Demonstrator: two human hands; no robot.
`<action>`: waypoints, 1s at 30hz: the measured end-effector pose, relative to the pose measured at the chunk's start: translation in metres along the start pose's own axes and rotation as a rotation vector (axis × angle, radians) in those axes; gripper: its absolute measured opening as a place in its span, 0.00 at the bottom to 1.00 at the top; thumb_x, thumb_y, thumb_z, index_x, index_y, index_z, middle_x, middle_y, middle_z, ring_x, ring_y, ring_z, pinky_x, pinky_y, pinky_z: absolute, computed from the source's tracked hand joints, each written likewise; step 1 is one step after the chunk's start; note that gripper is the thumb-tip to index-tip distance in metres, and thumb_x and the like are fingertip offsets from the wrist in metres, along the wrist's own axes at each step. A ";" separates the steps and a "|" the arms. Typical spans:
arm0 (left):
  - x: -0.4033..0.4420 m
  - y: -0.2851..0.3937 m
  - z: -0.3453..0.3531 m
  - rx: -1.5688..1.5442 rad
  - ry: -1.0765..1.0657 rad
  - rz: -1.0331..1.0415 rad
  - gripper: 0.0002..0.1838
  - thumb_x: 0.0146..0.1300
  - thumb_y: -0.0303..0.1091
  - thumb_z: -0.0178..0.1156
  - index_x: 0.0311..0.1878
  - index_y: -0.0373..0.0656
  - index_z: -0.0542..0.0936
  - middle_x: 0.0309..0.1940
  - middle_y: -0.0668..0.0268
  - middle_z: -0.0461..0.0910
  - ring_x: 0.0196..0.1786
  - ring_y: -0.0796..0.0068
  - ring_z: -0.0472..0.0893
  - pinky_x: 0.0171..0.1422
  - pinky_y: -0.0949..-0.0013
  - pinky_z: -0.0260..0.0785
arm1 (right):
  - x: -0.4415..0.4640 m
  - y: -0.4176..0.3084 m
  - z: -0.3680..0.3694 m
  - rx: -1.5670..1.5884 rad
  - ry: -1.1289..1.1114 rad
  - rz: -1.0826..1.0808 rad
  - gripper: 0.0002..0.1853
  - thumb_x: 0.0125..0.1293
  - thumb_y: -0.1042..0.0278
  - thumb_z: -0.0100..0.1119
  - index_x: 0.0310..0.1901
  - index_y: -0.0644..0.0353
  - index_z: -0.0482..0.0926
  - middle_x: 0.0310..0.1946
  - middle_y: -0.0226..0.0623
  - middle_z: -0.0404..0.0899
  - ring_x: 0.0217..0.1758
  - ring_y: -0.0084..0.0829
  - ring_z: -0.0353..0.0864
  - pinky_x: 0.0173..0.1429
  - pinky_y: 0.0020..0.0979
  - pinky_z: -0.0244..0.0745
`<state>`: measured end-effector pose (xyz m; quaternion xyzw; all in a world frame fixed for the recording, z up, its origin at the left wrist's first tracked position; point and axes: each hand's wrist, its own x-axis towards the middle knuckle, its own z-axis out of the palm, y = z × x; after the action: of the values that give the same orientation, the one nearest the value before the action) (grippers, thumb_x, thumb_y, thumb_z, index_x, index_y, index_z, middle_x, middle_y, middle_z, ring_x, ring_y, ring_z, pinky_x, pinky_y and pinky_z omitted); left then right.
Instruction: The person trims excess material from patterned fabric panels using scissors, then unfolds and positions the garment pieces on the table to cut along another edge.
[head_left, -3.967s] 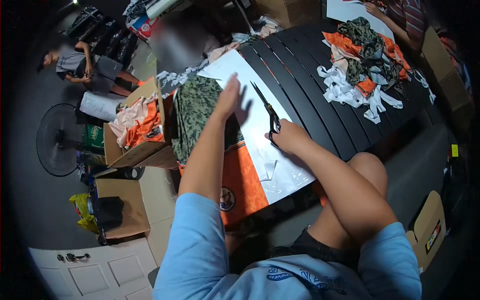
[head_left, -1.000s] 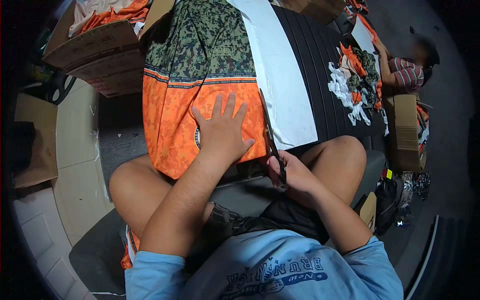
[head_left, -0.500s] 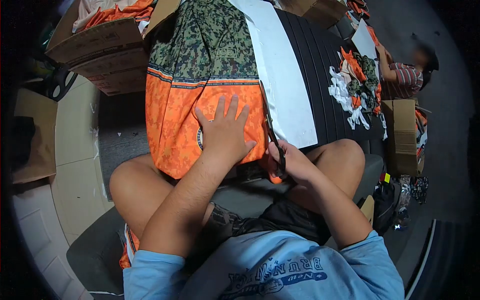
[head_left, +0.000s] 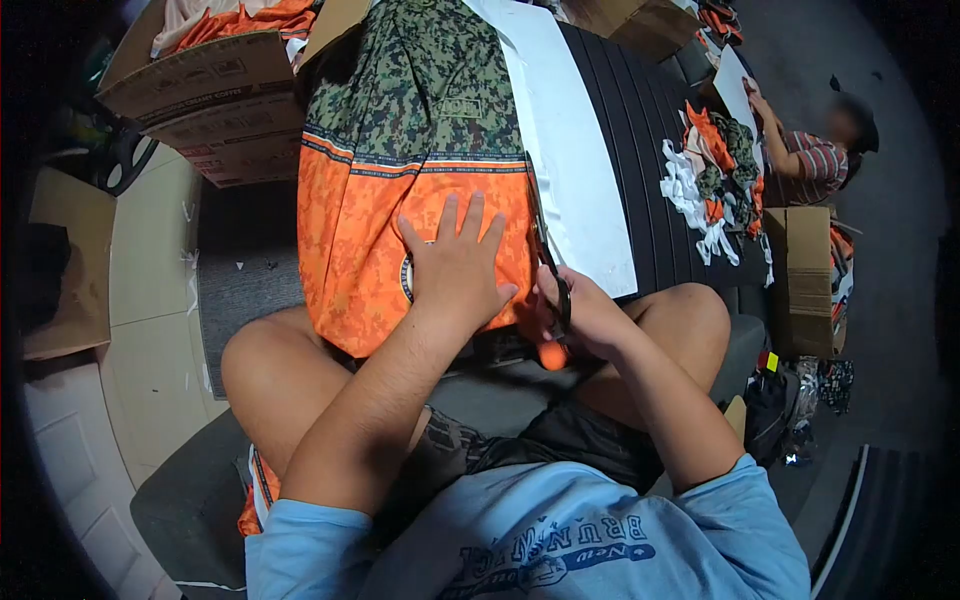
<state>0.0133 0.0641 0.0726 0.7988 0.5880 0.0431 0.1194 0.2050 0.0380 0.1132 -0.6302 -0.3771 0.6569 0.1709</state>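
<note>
My left hand point(head_left: 455, 265) lies flat with fingers spread on the orange part of a patterned cloth point(head_left: 340, 240). Toward its far end the same cloth turns green camouflage, with a dark lettered band between the two colours. A round printed emblem is partly covered by that hand. My right hand point(head_left: 583, 308) grips a pair of scissors point(head_left: 543, 235) by the dark handles. Their long blades point away from me along the cloth's right edge, beside a white sheet point(head_left: 580, 150). Just below the handles shows a rounded orange thing point(head_left: 552, 355); what it is I cannot tell.
On the black ribbed surface point(head_left: 640, 150) to the right lies a pile of cloth scraps point(head_left: 712, 170). Cardboard boxes stand at the upper left point(head_left: 210, 100) and right point(head_left: 805, 260). Another person point(head_left: 810, 160) sits at far right, hands at a white sheet.
The view has shifted slightly. My left hand stays on the cloth, and the scissors remain at its right edge. More of the rounded orange thing shows. The other person's hands have moved a little.
</note>
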 end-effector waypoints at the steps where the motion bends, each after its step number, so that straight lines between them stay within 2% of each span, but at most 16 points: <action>1: 0.000 0.000 0.000 -0.006 -0.003 0.000 0.45 0.63 0.63 0.64 0.80 0.54 0.67 0.84 0.60 0.56 0.85 0.55 0.54 0.74 0.16 0.44 | 0.004 0.003 -0.001 -0.005 0.006 -0.006 0.23 0.79 0.41 0.55 0.40 0.57 0.72 0.23 0.32 0.72 0.22 0.24 0.71 0.28 0.25 0.67; 8: 0.001 -0.001 -0.001 -0.001 -0.052 0.002 0.47 0.62 0.64 0.64 0.81 0.54 0.65 0.85 0.58 0.53 0.86 0.51 0.52 0.74 0.16 0.47 | 0.006 0.003 -0.001 -0.018 -0.015 -0.045 0.23 0.79 0.40 0.55 0.40 0.56 0.72 0.24 0.32 0.72 0.22 0.24 0.70 0.28 0.25 0.67; 13: 0.001 -0.002 0.000 0.001 -0.058 0.003 0.47 0.62 0.64 0.64 0.81 0.54 0.65 0.85 0.59 0.53 0.86 0.51 0.51 0.74 0.16 0.46 | 0.014 -0.018 -0.003 -0.008 0.034 0.038 0.24 0.78 0.38 0.55 0.40 0.55 0.72 0.23 0.31 0.72 0.22 0.24 0.69 0.28 0.25 0.66; 24: 0.001 -0.001 0.001 0.011 -0.066 0.004 0.47 0.63 0.65 0.64 0.81 0.55 0.64 0.85 0.59 0.51 0.86 0.51 0.50 0.73 0.16 0.46 | 0.023 -0.024 -0.015 -0.124 0.022 0.040 0.27 0.75 0.33 0.56 0.37 0.53 0.72 0.21 0.29 0.70 0.22 0.25 0.72 0.27 0.25 0.63; 28: -0.001 0.001 0.001 0.015 -0.079 0.006 0.47 0.63 0.65 0.64 0.82 0.55 0.63 0.85 0.59 0.51 0.86 0.51 0.50 0.73 0.15 0.46 | 0.035 -0.039 -0.019 -0.109 -0.003 0.053 0.29 0.75 0.33 0.57 0.38 0.57 0.73 0.21 0.30 0.73 0.20 0.25 0.75 0.23 0.23 0.65; 30: -0.002 0.002 0.001 0.014 -0.080 0.008 0.47 0.63 0.65 0.64 0.82 0.55 0.63 0.85 0.59 0.51 0.86 0.51 0.50 0.73 0.15 0.46 | 0.039 -0.042 -0.021 -0.134 0.004 0.055 0.30 0.74 0.31 0.56 0.37 0.55 0.73 0.21 0.30 0.72 0.21 0.25 0.75 0.23 0.24 0.64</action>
<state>0.0143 0.0614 0.0723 0.8029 0.5801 0.0076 0.1370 0.2091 0.0984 0.1173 -0.6517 -0.4025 0.6331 0.1111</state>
